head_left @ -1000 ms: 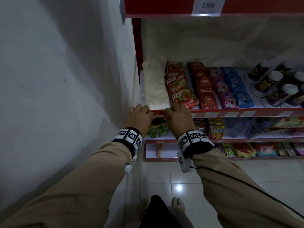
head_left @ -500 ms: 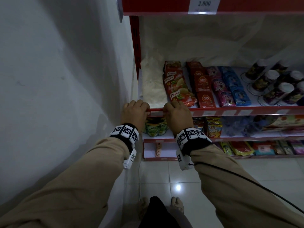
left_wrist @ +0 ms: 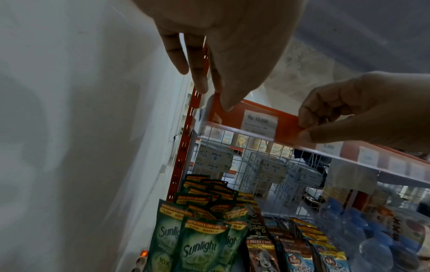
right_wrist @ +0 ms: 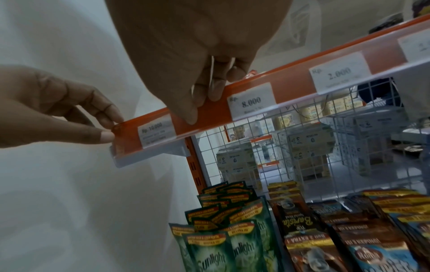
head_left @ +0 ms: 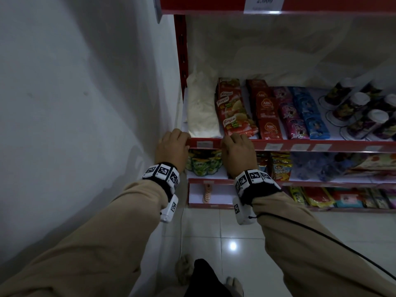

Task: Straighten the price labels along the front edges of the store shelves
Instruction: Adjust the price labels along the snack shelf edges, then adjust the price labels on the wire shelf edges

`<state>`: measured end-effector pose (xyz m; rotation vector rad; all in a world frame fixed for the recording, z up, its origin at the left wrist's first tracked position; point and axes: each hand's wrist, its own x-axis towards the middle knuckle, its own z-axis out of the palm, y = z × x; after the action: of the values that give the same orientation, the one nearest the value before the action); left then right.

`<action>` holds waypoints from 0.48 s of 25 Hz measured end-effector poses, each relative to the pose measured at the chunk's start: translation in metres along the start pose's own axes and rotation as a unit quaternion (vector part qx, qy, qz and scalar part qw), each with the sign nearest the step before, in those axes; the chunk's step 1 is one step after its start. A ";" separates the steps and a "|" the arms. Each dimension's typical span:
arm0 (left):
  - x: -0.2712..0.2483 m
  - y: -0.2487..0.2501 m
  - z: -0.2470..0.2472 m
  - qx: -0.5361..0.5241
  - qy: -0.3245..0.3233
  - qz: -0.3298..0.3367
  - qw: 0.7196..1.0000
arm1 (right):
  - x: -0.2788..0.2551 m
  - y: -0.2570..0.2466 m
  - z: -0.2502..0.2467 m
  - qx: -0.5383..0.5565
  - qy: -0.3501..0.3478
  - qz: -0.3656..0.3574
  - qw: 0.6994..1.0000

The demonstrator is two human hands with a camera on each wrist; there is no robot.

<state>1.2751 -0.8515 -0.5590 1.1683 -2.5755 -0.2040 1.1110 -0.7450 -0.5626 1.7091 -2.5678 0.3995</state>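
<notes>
The red shelf edge carries a clear label strip (head_left: 278, 146) with white price labels. The "Rp. 10.000" label (right_wrist: 157, 131) sits at its left end, between my hands, also seen as label (head_left: 205, 144) and label (left_wrist: 259, 122). My left hand (right_wrist: 114, 128) pinches the strip's left end between thumb and fingers, against the wall, shown as left hand (head_left: 177, 138). My right hand (right_wrist: 202, 104) grips the strip just right of that label, thumb on the front, fingers over the top, shown as right hand (left_wrist: 304, 127). Labels "8.000" (right_wrist: 251, 101) and "2.000" (right_wrist: 337, 73) follow to the right.
A white wall (head_left: 85, 103) closes off the left. Sachets (head_left: 233, 110) and cans (head_left: 360, 110) fill the shelf above the strip. Green Sunlight pouches (left_wrist: 200, 244) and coffee sachets (right_wrist: 300, 230) stand on the shelf below. An upper shelf edge (head_left: 203, 5) overhangs. Tiled floor (head_left: 278, 243) lies underfoot.
Both hands stay on the same shelf edge but have spread apart, the left one out to the strip's end, so the label between them now shows.
</notes>
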 end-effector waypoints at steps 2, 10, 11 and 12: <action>-0.009 0.006 0.004 -0.009 0.015 -0.006 1.000 | -0.008 0.008 0.002 0.013 -0.020 -0.009 1.000; -0.057 0.048 0.035 -0.025 -0.015 -0.055 0.998 | -0.057 0.050 0.025 0.048 -0.120 -0.055 0.990; -0.063 0.052 0.041 -0.023 -0.025 -0.060 0.998 | -0.063 0.054 0.031 0.058 -0.122 -0.060 0.989; -0.067 0.055 0.047 -0.022 -0.040 -0.069 0.997 | -0.067 0.058 0.037 0.066 -0.121 -0.064 0.988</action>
<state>1.2624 -0.7650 -0.6041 1.3481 -2.5453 -0.3444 1.0891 -0.6717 -0.6211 2.0752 -2.6233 0.3848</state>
